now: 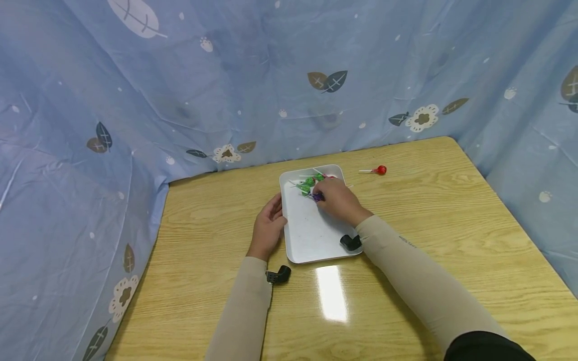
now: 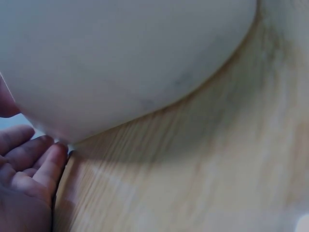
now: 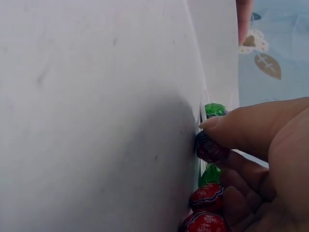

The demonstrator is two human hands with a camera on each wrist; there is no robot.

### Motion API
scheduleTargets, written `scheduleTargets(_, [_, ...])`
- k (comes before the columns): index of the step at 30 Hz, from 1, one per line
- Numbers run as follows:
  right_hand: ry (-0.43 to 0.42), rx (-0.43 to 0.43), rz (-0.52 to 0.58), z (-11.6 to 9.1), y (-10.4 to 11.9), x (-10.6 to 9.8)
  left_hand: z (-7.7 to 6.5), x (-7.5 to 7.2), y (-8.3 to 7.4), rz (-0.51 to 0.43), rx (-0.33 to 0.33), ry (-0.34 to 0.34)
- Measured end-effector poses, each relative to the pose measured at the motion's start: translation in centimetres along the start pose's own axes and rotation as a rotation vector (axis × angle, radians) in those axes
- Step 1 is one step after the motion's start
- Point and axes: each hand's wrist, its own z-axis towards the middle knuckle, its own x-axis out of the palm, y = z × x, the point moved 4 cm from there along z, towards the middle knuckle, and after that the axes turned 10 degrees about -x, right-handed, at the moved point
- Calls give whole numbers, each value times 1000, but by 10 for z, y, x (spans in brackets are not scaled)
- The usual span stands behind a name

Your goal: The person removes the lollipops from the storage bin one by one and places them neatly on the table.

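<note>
A white tray [image 1: 311, 235] lies in the middle of a wooden table [image 1: 217, 220]. Several wrapped lollipops lie at the tray's far end, among them green ones [image 1: 306, 188] and red ones [image 3: 207, 195]. My right hand [image 1: 336, 199] reaches over them and pinches a purple lollipop [image 3: 210, 147] between thumb and fingers, low against the tray floor. My left hand [image 1: 268, 225] rests on the table with relaxed fingers [image 2: 46, 164] touching the tray's left rim [image 2: 67, 137]. It holds nothing.
One red lollipop [image 1: 381, 170] lies loose on the table, right of the tray's far corner. Blue patterned curtains [image 1: 289, 75] close off the back and both sides. The table's left edge [image 1: 144, 260] is near my left arm.
</note>
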Motion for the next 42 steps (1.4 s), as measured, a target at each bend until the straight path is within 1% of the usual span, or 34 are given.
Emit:
scheduleTargets(7, [0,-6,5,-1,1,1,1,-1,1,-7,1,1])
scheduleTargets(13, [-9,20,62,-4,1,0,0,0,1,-13,-1,1])
scheduleTargets(21, [-22,21,104,-5,2,0,0,1,2,-18,-9,-4])
scheduleTargets(24, [-27,23,137,-6,1,-1,0,1,2,-21,-18,-4])
scheduleTargets(31, [-69,-16,262,-6,2,-5,0,0,2,-32,-20,-3])
scheduleTargets(38, [-97,-49,282,-10,4,-13,0,1,3,-28,-27,-1])
scheduleTargets(42, [-126,-63,298,-12,0,-21,0,1,3,-19,-28,-7])
